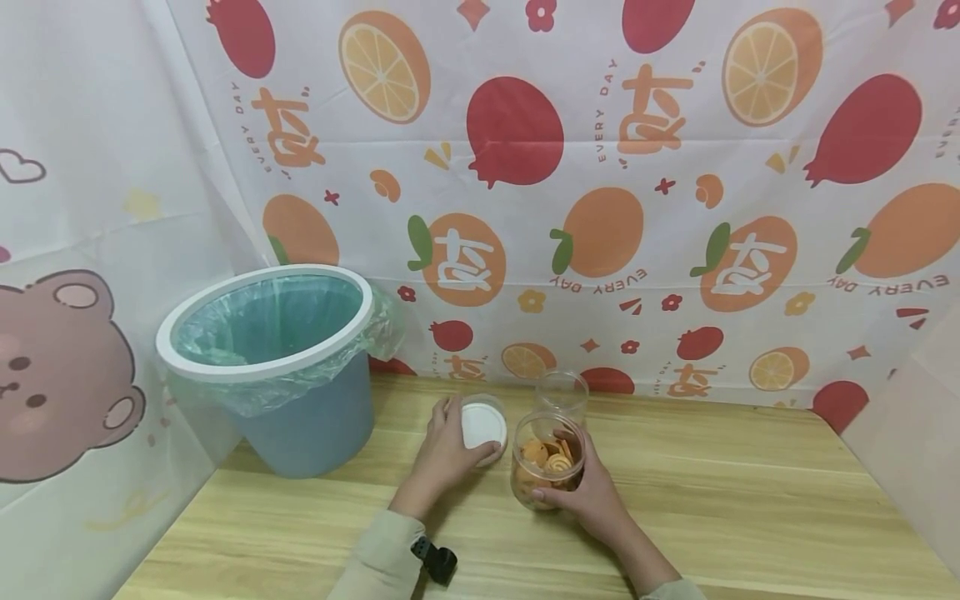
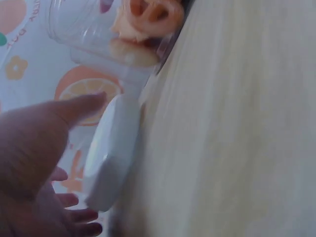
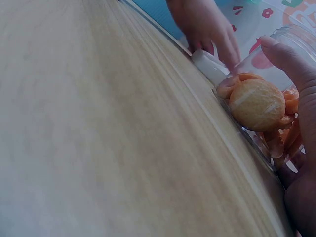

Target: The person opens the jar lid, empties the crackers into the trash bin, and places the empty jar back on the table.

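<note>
My right hand point(image 1: 596, 498) grips a clear jar point(image 1: 522, 490) standing on the table, with the thumb on its near side and fingers round the right. The jar's mouth is uncovered. Inside are several orange-brown cookies point(image 1: 557, 463), some round, some with cut-out shapes, also showing in the right wrist view. To its left, a white round lid point(image 1: 483, 423) lies on the table. Around that lid reaches my left hand point(image 1: 442, 454), its thumb point(image 2: 81, 106) straight and fingers spread apart in the left wrist view. Whether the fingertips touch the lid I cannot tell.
Behind the jar stands a second clear container point(image 1: 564, 390). A blue-grey bin point(image 1: 315, 429) with a white rim and a clear green liner is at the table's left. Printed fruit cloth point(image 1: 517, 217) hangs along the back edge of the wooden table point(image 1: 750, 492).
</note>
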### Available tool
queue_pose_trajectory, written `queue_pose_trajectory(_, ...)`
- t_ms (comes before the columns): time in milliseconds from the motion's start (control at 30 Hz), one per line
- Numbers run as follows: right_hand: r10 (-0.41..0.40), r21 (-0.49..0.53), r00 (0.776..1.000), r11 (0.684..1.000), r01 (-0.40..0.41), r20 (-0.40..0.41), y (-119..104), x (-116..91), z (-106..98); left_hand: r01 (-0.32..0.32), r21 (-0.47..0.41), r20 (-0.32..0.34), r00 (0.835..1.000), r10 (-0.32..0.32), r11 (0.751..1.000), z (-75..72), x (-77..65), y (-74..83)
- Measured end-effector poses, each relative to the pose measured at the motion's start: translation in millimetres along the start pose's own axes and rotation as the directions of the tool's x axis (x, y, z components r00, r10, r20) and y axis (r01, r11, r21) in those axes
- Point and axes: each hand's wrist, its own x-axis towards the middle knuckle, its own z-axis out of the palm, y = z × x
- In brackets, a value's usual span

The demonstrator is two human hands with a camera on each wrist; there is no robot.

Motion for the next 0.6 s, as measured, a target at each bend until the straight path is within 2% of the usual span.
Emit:
queue_pose_trajectory(167, 0.005, 0.006, 1.0, 1.0, -0.005, 0.0, 0, 0, 0, 0.007, -0.011, -0.011, 1.0, -0.008, 1.0, -13.3, 2.4, 10.1)
queue_pose_trajectory(367, 0.004, 0.001, 1.0, 1.0, -0.004, -0.006, -1, 1, 1, -0.028, -0.021, -0.056, 0.998, 0.027, 0.999, -33.7, 2.2, 29.1)
queue_pose_trajectory(600, -0.018, 0.014, 1.0, 1.0, 0.018, 0.001, 0, 0, 1, -0.079, -0.069, -0.118, 0.991, 0.071, 0.994, -70.1, -8.0, 60.7)
